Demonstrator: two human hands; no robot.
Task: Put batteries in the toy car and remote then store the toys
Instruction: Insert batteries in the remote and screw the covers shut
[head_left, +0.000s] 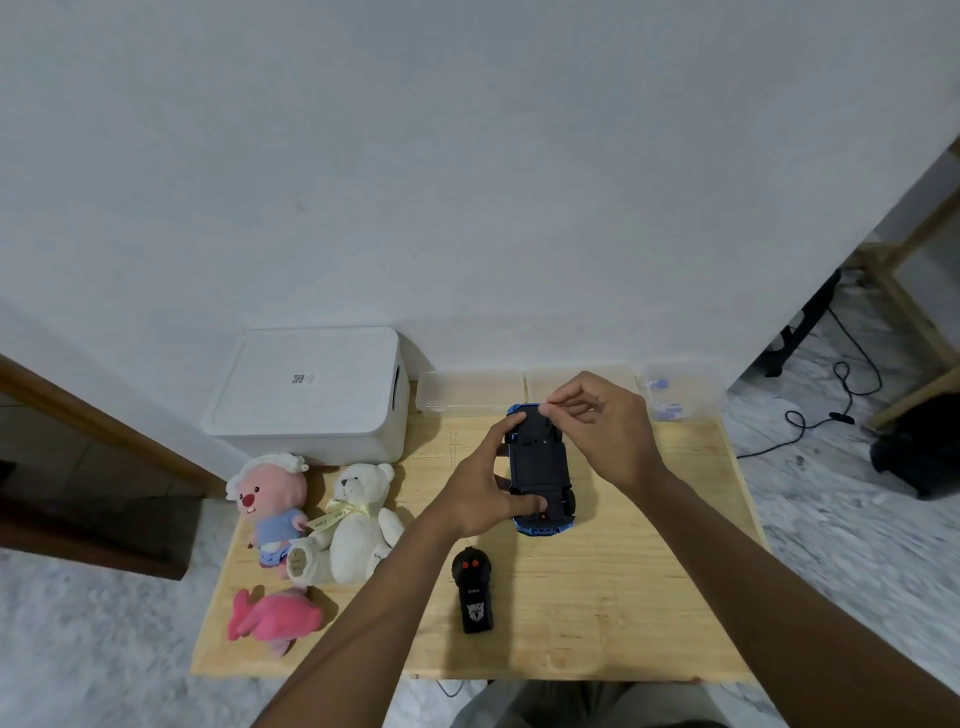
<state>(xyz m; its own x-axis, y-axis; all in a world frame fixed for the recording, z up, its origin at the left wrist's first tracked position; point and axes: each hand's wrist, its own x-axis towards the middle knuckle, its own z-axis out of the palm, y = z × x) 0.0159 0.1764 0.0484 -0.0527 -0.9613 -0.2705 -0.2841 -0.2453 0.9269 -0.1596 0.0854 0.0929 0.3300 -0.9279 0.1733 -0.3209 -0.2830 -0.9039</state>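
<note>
A blue toy car (540, 470) is turned upside down, its black underside facing up, above the middle of the wooden table (623, 597). My left hand (480, 491) grips the car along its left side, thumb near the rear wheel. My right hand (602, 423) is at the car's far end, thumb and forefinger pinched together at the underside; what they pinch is too small to tell. A black remote (471, 590) with two red buttons lies on the table nearer to me. Batteries are not visible.
A white lidded storage box (311, 397) stands at the back left. Three plush toys lie at the left: a pink-faced one (270, 506), a white bear (356, 522), a pink one (275, 618). Clear plastic containers (576, 387) line the back edge. Cables lie on the floor at right.
</note>
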